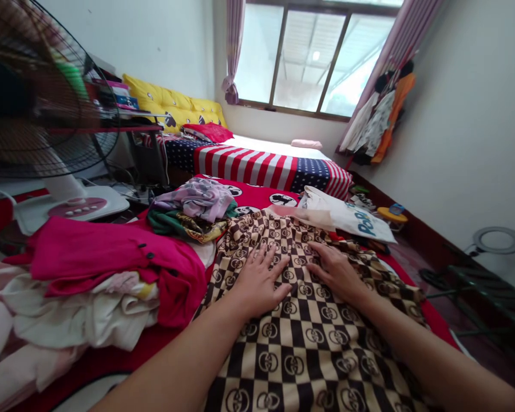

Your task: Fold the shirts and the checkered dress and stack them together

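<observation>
A brown and beige checked garment (300,337) with round printed motifs lies spread out in front of me. Its upper end, with a sheer beige collar piece (313,217), points away toward the window. My left hand (261,280) rests flat on the cloth, fingers spread and palm down. To its right, my right hand (337,272) also touches the fabric, its fingers apart and slightly bent. Nothing is held in either hand. Under the garment is a red bedspread (266,194) with black and white round prints.
Left of the garment are a bright pink garment (107,252), white clothes (81,309) and a pile with a lilac cloth (201,197). A fan (34,97) stands at far left. Beyond the garment lies a white printed shirt (352,220). A second bed (249,163) is under the window.
</observation>
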Demonstrator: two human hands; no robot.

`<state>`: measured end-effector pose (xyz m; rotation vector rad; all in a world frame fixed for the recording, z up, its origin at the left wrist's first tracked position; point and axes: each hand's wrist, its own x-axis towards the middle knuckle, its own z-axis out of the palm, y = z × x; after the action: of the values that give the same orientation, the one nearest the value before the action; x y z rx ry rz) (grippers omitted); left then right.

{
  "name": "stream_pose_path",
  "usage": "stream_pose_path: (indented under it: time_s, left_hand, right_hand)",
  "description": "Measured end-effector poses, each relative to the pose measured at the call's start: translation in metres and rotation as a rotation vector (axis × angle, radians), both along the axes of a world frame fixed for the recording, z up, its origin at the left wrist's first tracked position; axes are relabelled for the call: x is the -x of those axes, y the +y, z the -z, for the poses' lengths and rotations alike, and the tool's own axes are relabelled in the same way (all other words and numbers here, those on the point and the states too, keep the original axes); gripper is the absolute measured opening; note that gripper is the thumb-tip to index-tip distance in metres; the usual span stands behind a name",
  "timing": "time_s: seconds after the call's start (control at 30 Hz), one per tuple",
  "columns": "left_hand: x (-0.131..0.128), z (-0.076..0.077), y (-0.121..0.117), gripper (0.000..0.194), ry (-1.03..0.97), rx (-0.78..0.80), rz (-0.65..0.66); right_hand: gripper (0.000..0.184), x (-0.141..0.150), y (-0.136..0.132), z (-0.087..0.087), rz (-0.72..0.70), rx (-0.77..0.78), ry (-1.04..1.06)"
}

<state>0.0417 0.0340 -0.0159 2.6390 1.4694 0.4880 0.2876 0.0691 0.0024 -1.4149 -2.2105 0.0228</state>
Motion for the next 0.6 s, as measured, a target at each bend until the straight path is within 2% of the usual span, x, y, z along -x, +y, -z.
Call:
stream_pose_path:
  time_s: [0.13,0.2,0.3,0.37,0.47,0.6]
  left_hand:
    - [0.0,-0.001,0.0,0.061,0.015,0.003,0.004]
    - [0.0,0.0,0.001,0.061,0.021,-0.004,0.006]
    - [0.0,0.001,0.001,0.061,0.029,-0.016,0.011]
    - [0.001,0.001,0.001,0.061,0.033,-0.022,0.014]
    - [0.001,0.0,0.001,0.061,0.04,-0.018,0.014]
    - [0.002,-0.002,0.001,0.061,0.045,-0.007,0.015]
  right_hand:
    - [0.042,-0.073,-0.004,-0.003,0.481,-0.007,0.037]
    - [0.037,-0.092,0.002,-0.01,0.583,-0.018,0.048]
    - [0.03,-0.095,0.01,-0.015,0.581,-0.042,0.043]
    - [0.029,-0.091,0.013,-0.013,0.471,-0.049,0.005]
    - [0.029,-0.089,0.014,-0.006,0.318,-0.027,-0.168]
    - [0.033,-0.085,0.003,-0.008,0.438,-0.064,-0.244]
